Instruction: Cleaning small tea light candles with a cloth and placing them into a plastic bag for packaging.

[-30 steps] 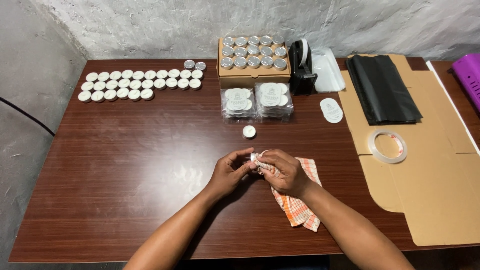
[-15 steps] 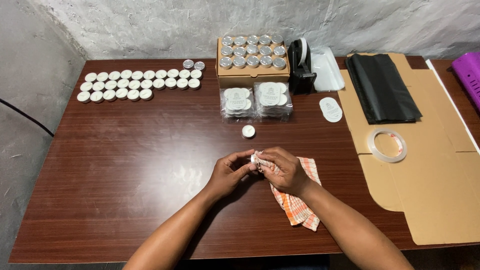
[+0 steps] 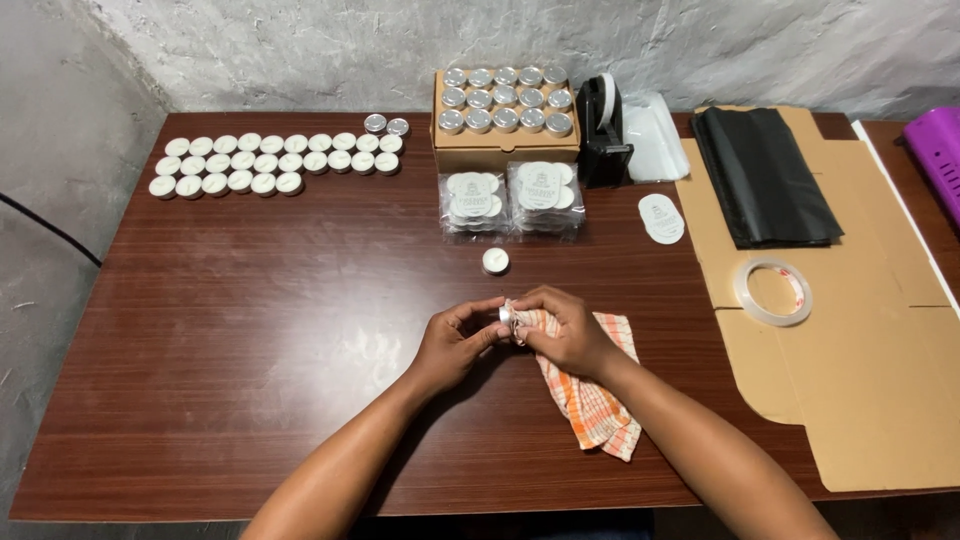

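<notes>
Left hand (image 3: 452, 345) pinches a small round silver metal tin (image 3: 506, 315) by its rim; right hand (image 3: 565, 330) presses the orange-checked cotton cloth (image 3: 590, 395) against it (both closed). Advise steady, even wiping. 1 white tealight (image 3: 495, 260) sits just beyond the grip.

- Both forearms bare, reach in from bottom edge, converge toward centre.
- Left hand (image 3: 452, 345): palm turned inward, fingers curled, thumb and fingertips pinched at the meeting point.
- Right hand (image 3: 567, 330): knuckles up, fingers bent down and closed, thumb tucked toward left fingertips.
- Hands touching at fingertips.
</notes>
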